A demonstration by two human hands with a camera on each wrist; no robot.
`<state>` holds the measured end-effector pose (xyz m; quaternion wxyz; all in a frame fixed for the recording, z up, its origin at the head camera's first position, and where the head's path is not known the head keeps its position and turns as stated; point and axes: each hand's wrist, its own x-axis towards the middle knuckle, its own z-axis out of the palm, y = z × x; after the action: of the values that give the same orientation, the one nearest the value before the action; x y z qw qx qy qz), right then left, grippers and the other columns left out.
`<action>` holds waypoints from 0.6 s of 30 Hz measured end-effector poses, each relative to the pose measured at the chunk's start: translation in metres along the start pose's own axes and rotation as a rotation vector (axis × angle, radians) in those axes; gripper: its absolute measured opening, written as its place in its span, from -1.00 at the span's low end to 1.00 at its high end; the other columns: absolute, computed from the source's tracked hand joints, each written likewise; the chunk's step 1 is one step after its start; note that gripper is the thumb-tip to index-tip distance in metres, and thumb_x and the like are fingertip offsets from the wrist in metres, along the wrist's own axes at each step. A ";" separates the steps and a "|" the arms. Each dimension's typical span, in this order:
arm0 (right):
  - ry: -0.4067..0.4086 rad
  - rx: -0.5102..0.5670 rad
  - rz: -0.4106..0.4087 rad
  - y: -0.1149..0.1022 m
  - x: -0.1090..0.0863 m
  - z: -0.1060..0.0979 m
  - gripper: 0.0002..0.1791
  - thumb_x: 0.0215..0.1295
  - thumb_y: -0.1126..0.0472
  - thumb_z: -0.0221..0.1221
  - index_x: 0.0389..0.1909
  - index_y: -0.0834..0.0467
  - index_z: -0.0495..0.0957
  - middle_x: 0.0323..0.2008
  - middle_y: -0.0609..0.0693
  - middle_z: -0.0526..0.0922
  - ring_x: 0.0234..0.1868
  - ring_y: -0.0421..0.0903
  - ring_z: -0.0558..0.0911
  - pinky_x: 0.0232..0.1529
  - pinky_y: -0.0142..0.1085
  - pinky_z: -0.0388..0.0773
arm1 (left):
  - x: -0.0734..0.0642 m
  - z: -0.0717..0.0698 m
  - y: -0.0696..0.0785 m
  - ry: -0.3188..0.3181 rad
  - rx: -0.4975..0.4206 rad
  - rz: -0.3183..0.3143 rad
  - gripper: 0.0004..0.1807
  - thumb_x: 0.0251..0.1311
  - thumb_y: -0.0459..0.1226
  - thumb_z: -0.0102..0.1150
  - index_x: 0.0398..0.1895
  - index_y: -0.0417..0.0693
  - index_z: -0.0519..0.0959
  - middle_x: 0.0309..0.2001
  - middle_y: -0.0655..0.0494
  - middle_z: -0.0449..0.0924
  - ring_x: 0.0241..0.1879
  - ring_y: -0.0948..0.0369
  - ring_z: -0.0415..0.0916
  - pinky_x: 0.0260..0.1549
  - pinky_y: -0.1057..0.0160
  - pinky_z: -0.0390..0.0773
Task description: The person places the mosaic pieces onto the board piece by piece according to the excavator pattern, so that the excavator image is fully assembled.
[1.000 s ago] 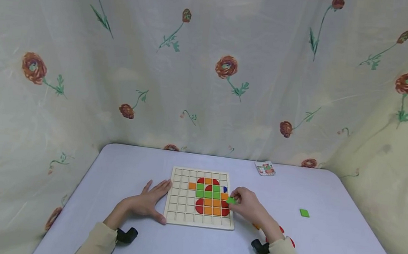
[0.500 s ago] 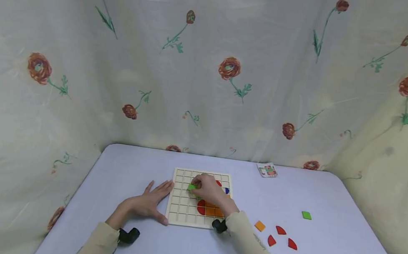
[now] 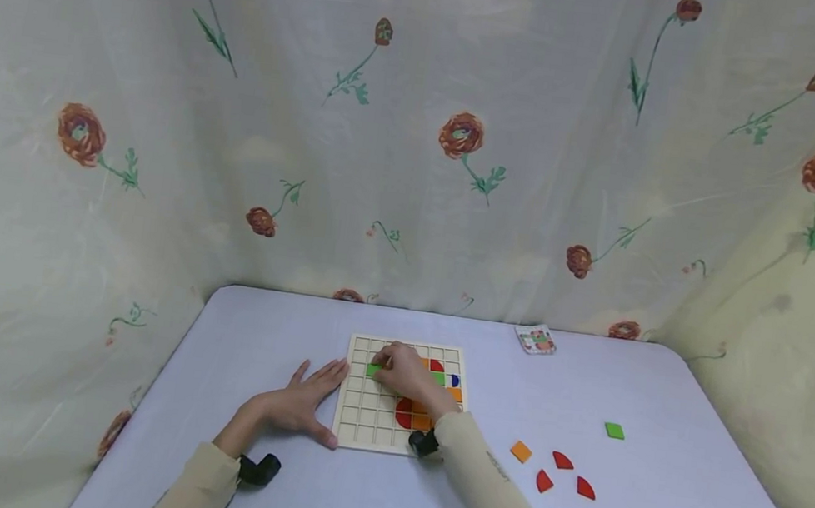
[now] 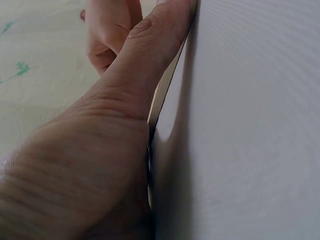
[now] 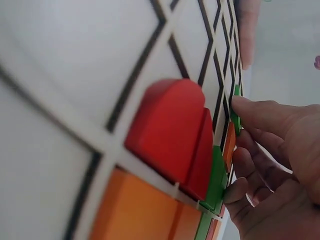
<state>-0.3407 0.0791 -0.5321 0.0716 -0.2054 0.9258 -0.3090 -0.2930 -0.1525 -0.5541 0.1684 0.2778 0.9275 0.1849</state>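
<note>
A cream grid board (image 3: 357, 433) lies on the table, with coloured tiles set in its cells. My right hand (image 3: 405, 373) is over the board's upper left part and pinches a green square tile (image 3: 372, 371) between thumb and fingers. In the right wrist view that green tile (image 5: 236, 121) stands close at the grid, beside an orange tile (image 5: 229, 147). Red rounded tiles (image 5: 167, 130) fill nearer cells. My left hand (image 3: 295, 406) rests flat with fingers spread, fingertips and thumb at the board's left edge. The right hand hides some of the placed tiles.
Right of the board lie an orange square tile (image 3: 521, 451), several red quarter-round tiles (image 3: 562, 460) and a green square tile (image 3: 615, 430). A small printed card (image 3: 536, 339) is near the table's back edge. A flowered curtain (image 3: 413, 204) hangs behind the table.
My right hand has carried the green tile leftward from the board's right edge to its upper left part. The loose pieces at right have come into view. The left hand stays put.
</note>
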 end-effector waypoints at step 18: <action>-0.028 0.076 0.032 -0.001 0.001 -0.003 -0.78 0.19 0.25 0.30 -0.12 0.15 0.67 -0.17 -0.03 0.64 -0.23 -0.15 0.51 -0.15 -0.32 0.53 | -0.002 -0.001 0.001 0.000 -0.021 0.016 0.43 -0.25 0.37 0.35 0.55 -0.05 -0.24 0.57 0.09 -0.33 0.56 0.12 -0.43 0.41 -0.18 -0.56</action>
<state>-0.3421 0.0798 -0.5288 0.0975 -0.1919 0.9155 -0.3399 -0.2914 -0.1532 -0.5527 0.1697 0.2834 0.9233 0.1961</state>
